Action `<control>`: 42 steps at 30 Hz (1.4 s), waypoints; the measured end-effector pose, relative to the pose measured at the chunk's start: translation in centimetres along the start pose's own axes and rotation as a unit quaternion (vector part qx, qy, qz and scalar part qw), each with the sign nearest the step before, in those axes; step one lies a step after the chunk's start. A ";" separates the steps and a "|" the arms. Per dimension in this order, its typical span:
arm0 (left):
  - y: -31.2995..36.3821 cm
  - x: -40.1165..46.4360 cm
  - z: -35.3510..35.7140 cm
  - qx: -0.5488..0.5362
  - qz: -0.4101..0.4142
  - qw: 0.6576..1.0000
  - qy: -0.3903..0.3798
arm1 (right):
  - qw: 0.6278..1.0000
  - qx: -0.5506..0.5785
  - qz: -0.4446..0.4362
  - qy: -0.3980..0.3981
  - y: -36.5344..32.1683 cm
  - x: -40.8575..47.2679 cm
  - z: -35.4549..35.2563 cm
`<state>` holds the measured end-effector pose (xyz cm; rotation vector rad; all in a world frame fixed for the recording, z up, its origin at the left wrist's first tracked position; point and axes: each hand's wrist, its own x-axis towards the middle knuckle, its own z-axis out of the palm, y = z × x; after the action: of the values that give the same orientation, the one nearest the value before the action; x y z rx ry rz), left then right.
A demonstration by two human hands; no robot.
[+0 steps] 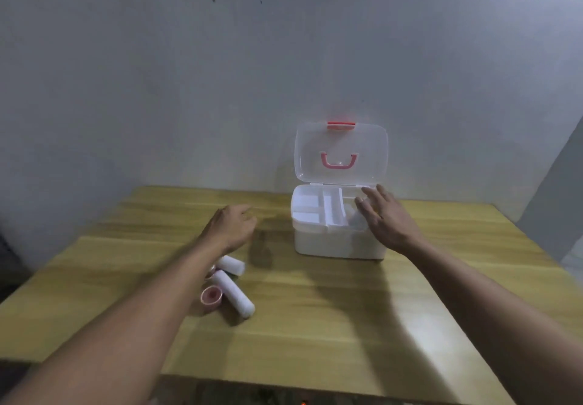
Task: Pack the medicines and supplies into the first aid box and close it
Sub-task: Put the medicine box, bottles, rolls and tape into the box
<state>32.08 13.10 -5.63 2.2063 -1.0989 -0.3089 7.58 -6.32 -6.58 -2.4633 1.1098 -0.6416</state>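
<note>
Box (337, 240) on table (315, 325), lid (340, 152) upright behind; rolls (233, 291) left-front of box.

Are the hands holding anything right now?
Nothing. The left hand hangs curled and empty over the table; the right hand is spread open over the box.

Below my left hand (232, 226), white bandage rolls (232, 292) and a pink tape ring (211, 299) crowd the wooden table (315, 325). Between my hands, bare tabletop lies open. My right hand (386, 218) covers the white plastic box's (334, 243) open tray; its upright clear lid (340, 152) blocks beyond.
</note>
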 end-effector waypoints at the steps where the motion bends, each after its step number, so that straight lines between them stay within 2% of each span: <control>1: -0.9 -0.8 -0.5 0.006 -0.014 1.000 -0.001 | 1.000 -0.008 0.000 0.002 0.1 0.0 0.2; 7: -4.6 -4.6 -1.2 0.028 -0.044 0.998 -0.044 | 1.000 -0.013 -0.003 0.006 0.0 0.3 0.7; 13: -4.6 -5.8 -1.8 0.081 0.025 0.981 -0.174 | 1.000 -0.012 -0.001 0.008 -0.3 0.2 0.5; 16: -4.2 -5.8 -1.8 0.105 0.029 0.972 -0.207 | 1.000 -0.010 0.003 0.009 -0.4 0.2 0.4; 21: -4.0 -4.6 -0.7 0.160 0.058 0.965 -0.199 | 1.000 -0.008 0.002 0.011 -0.7 0.0 0.3; 26: -4.4 -3.6 -0.1 0.199 0.081 0.970 -0.116 | 1.000 -0.002 -0.003 0.013 -0.7 0.0 0.2; 31: -4.6 -3.2 -0.3 0.149 0.067 0.971 -0.172 | 1.000 -0.001 -0.009 0.018 -0.6 -0.1 0.2; 37: -3.4 -2.1 0.5 0.185 0.098 0.966 -0.151 | 1.000 -0.003 -0.009 0.027 -0.7 -0.1 0.2; 42: -3.0 -1.5 0.7 0.131 0.063 0.975 -0.166 | 1.000 0.001 -0.007 0.029 -0.7 -0.1 0.2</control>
<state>32.70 15.25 -8.21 2.3555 -1.5288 -0.5166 8.03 -5.78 -6.44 -2.4674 1.1127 -0.7222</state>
